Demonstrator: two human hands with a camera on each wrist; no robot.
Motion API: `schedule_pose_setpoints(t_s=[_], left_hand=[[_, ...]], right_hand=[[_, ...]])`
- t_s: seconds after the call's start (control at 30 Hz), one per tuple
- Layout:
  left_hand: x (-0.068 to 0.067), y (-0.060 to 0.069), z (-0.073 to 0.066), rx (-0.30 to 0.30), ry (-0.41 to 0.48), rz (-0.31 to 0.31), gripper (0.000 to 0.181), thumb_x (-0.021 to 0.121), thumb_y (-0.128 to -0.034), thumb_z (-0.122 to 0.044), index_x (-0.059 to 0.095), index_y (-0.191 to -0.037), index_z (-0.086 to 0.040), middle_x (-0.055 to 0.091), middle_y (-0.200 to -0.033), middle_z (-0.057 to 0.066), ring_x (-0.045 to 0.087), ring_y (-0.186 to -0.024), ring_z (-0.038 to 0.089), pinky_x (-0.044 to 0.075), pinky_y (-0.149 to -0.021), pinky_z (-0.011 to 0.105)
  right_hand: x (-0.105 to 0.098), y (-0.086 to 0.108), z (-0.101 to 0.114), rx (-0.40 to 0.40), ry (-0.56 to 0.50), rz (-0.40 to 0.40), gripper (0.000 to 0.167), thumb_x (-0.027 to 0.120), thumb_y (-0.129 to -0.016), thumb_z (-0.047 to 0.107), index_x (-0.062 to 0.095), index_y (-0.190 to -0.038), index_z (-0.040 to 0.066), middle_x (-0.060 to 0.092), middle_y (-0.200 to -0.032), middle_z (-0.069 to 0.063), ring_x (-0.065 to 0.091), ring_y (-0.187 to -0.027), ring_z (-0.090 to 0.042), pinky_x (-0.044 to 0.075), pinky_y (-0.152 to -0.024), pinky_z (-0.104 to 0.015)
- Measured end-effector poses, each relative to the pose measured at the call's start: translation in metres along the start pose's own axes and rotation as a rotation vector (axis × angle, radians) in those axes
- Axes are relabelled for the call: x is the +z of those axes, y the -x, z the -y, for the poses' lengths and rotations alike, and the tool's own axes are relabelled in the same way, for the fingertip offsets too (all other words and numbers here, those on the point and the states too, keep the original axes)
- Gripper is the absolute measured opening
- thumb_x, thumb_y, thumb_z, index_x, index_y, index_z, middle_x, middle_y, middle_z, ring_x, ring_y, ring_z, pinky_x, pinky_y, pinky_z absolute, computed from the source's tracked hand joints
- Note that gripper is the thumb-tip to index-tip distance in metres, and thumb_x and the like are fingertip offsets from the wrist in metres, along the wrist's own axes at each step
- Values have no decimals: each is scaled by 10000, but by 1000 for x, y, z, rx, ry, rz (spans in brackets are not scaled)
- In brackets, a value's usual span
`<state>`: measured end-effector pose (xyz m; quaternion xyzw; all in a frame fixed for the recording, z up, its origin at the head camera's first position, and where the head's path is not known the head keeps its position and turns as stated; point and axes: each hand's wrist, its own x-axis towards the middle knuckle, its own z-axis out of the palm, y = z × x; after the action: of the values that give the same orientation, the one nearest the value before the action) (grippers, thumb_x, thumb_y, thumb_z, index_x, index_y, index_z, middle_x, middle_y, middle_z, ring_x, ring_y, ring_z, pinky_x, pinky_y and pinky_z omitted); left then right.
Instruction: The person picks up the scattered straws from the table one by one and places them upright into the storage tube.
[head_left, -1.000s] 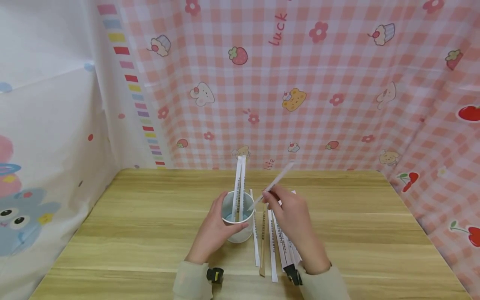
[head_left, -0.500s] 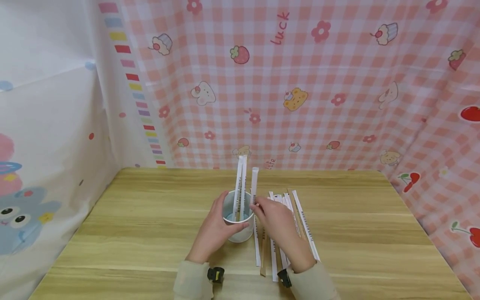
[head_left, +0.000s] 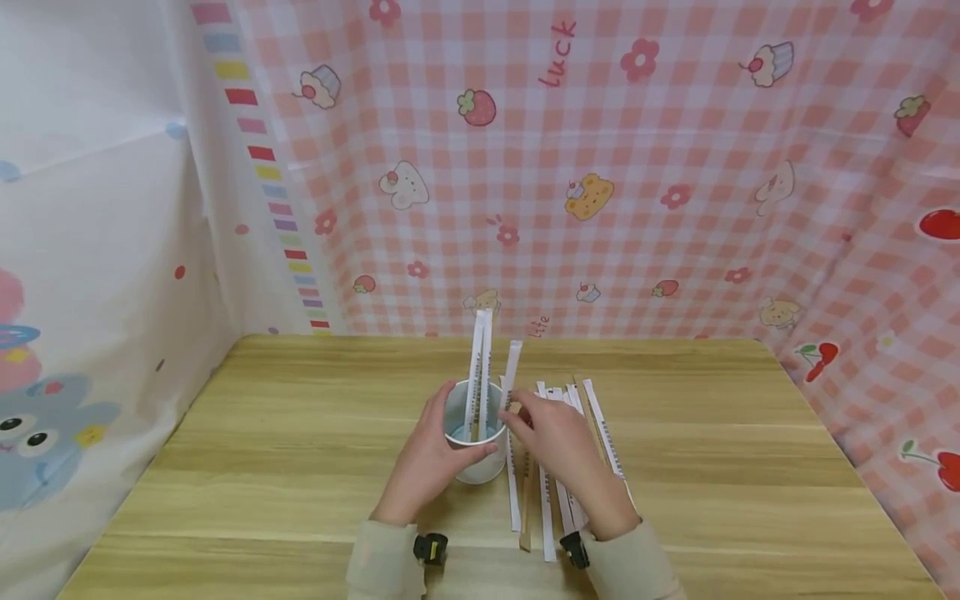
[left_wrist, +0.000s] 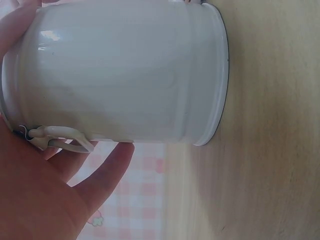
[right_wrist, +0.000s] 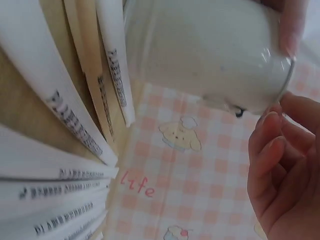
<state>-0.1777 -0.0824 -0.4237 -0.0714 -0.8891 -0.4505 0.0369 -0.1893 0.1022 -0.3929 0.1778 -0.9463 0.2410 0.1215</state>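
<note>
A small white pail stands on the table, and a handle lug shows on its side in the left wrist view. My left hand grips it, thumb at the near rim and fingers round the far left side. Two long white paper-wrapped straws lean upright inside. My right hand pinches another paper-wrapped straw at the pail's right rim; its lower end is hidden. In the right wrist view, the curled fingers sit at the rim of the pail.
Several paper-wrapped straws lie side by side right of the pail, partly under my right forearm. One wrapper is brown. A checked pink cloth hangs behind the wooden table.
My right hand has brought its straw left and down, turning it from slanted to nearly upright at the pail's right rim. In the last half second it tilts slightly right. The left hand stays put.
</note>
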Motion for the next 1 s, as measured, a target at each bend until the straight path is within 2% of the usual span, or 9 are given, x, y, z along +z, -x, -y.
schedule_pose_setpoints(t_s=[0.13,0.23,0.37,0.6,0.8,0.9,1.0], left_hand=[[-1,0,0,4,7,-7,1001,707,-619,-580,220,-1403,-192,349,-1351,27,442,-1140,259,389,-884,470],[-1,0,0,4,1,-14,1000,711,-616,-579,229,-1400,-189,355,-1346,27,445,-1136,264,390,-883,468],[-1,0,0,4,-7,-21,1002,716,-607,-581,237,-1397,-192,360,-1343,24,445,-1135,264,388,-887,465],[0,-1,0,-10,-10,-17,988,726,-615,-556,228,-1397,-218,353,-1345,12,444,-1132,259,392,-884,455],[0,-1,0,-18,-9,-11,984,732,-615,-546,218,-1396,-242,345,-1351,7,435,-1142,255,386,-890,458],[0,0,0,-17,-5,-10,989,734,-615,-543,218,-1399,-231,342,-1356,12,427,-1151,259,382,-896,465],[0,0,0,-15,-8,-8,995,731,-615,-548,221,-1401,-214,335,-1365,16,422,-1159,261,376,-902,472]], right_hand=[[-8,-1,-7,8,-8,22,274,582,-855,348,596,-1085,201,516,-647,135,440,-520,-39,375,-473,-223],[-15,-1,-16,36,-19,29,237,584,-857,327,616,-1055,202,534,-668,117,459,-551,-52,386,-498,-238],[-24,0,-31,109,-39,46,210,574,-865,315,620,-1027,190,546,-693,83,472,-573,-76,390,-513,-250],[-32,4,-56,221,-52,72,318,569,-870,320,573,-1130,137,546,-725,12,477,-577,-131,390,-501,-265],[-33,12,-75,431,-178,216,412,543,-888,283,496,-1197,15,558,-649,-79,475,-483,-157,401,-449,-278],[-32,16,-83,520,-186,263,428,555,-875,267,499,-1165,-44,555,-640,-98,477,-486,-166,401,-462,-280],[-29,19,-92,576,-183,296,368,583,-849,233,537,-1074,-54,559,-645,-93,501,-515,-182,407,-476,-281]])
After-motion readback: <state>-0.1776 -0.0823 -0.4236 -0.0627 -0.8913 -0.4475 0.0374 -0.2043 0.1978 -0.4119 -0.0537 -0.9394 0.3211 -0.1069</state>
